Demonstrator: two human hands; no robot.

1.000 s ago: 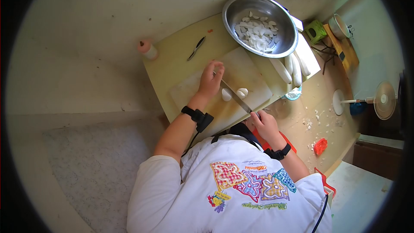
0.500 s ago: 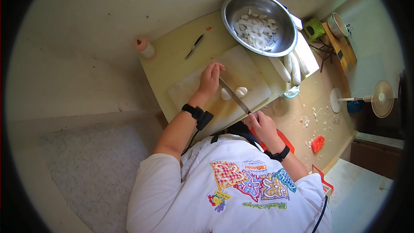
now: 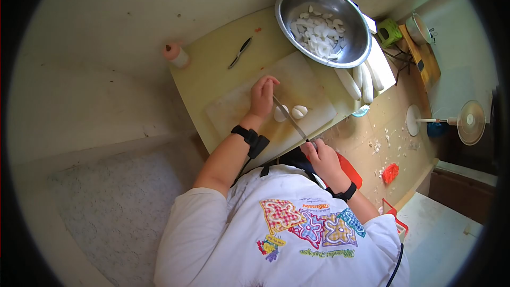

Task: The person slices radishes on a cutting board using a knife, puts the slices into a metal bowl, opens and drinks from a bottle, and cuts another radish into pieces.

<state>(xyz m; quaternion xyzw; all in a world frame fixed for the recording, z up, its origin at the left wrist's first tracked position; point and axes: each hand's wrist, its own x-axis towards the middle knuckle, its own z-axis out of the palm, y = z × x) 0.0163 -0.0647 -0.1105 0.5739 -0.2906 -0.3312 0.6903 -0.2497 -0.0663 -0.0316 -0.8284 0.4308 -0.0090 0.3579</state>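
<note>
In my right hand [image 3: 324, 160] is the handle of a knife [image 3: 290, 119], its blade slanting up and left across a pale cutting board [image 3: 313, 87]. At the blade's far end, my left hand [image 3: 261, 95] is closed with its fingers curled; what they hold, if anything, is hidden. A white slice [image 3: 280, 113] lies by the blade, and small white pieces [image 3: 299, 111] rest to its right on the board. White slices [image 3: 319, 37] partly fill a large metal bowl [image 3: 357, 48] behind the board.
Long white radishes [image 3: 366, 82] lie right of the bowl. A black-and-silver peeler or knife [image 3: 240, 52] and a pink-topped bottle [image 3: 176, 55] are at the table's [image 3: 212, 74] back left. White scraps and a red bag [image 3: 390, 173] are on the floor, near a fan [image 3: 471, 122].
The view has shifted slightly. The knife stays between my hands, its blade now looking narrower and more edge-on beside the slice. Both hands keep nearly the same pose.
</note>
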